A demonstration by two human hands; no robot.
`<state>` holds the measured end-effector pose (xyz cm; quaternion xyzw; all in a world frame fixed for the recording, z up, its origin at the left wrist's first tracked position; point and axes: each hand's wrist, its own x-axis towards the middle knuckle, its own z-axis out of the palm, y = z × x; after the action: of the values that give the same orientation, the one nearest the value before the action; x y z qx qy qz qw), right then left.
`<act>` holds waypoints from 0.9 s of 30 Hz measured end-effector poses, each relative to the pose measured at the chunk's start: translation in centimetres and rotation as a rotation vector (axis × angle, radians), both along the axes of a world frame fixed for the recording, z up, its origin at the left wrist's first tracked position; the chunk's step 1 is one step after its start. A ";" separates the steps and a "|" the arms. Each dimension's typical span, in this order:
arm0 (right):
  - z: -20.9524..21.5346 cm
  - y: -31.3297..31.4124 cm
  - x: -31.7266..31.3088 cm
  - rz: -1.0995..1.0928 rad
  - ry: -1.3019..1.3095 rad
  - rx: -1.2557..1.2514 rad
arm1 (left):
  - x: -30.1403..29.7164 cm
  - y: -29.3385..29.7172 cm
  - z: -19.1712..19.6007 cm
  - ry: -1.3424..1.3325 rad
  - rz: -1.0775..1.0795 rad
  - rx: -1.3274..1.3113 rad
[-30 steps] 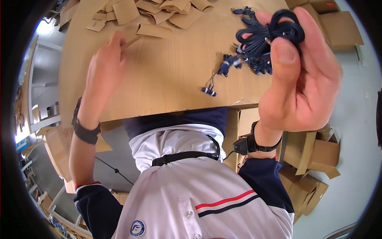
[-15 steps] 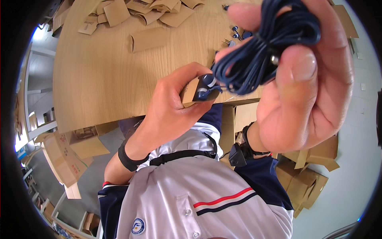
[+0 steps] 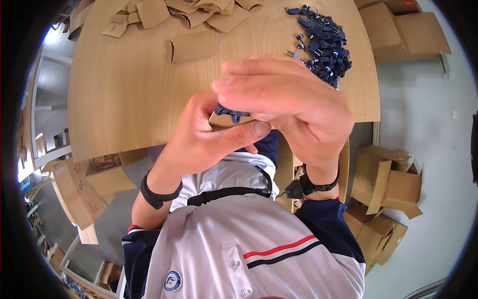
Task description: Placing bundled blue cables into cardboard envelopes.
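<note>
My left hand [image 3: 199, 142] is wrapped round a small brown cardboard box [image 3: 216, 120], held upright just over the table's near edge. Dark blue looped cord of a pair of earphones [image 3: 232, 113] shows at the box's open top. Over it lies my right hand [image 3: 301, 102], its fingers together and pressing on the cord, with the thumb tucked beneath. Most of the bundle is hidden by the right hand, as are the earbuds.
A pile of dark blue earphones [image 3: 326, 47] lies at the table's right. Flat brown box sleeves [image 3: 199, 11] are heaped at the far left, with a single sleeve [image 3: 191, 47] nearer. Open cartons [image 3: 383, 179] stand right of the table, and another carton [image 3: 82, 194] stands left.
My right hand has come down and left from close to the camera, bringing the earphone bundle to the box. The earbuds seen at the box's mouth are now covered.
</note>
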<state>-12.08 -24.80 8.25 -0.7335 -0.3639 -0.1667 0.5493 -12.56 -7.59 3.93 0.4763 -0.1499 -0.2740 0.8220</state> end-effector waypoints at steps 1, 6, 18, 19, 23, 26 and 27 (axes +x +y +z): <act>0.1 -0.1 -0.1 -0.069 -0.058 -0.184 | 0.1 0.2 0.0 0.026 -0.014 -0.007; -0.3 0.0 -0.7 -0.185 -0.140 -0.450 | 0.1 1.2 -1.4 0.100 -0.085 -0.059; -2.5 1.8 -2.5 -0.197 0.171 -0.503 | 0.7 2.3 -5.8 -0.244 -0.091 0.317; -2.5 1.8 -2.5 -0.180 0.188 -0.479 | 0.6 2.5 -6.0 -0.250 -0.103 0.318; -2.6 1.0 -2.3 -0.159 0.226 -0.530 | 1.0 2.2 -4.5 -0.096 -0.130 0.394; -2.0 0.7 -2.4 -0.117 0.376 -0.514 | 0.9 2.7 -5.1 -0.147 -0.139 0.315; -2.3 0.2 -2.1 -0.124 0.378 -0.515 | 0.8 2.5 -5.0 -0.148 -0.146 0.313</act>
<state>-14.22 -24.60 6.00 -0.8870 -0.2404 0.0367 0.3925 -11.73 -5.06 -1.05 0.6051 -0.1996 -0.3169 0.7026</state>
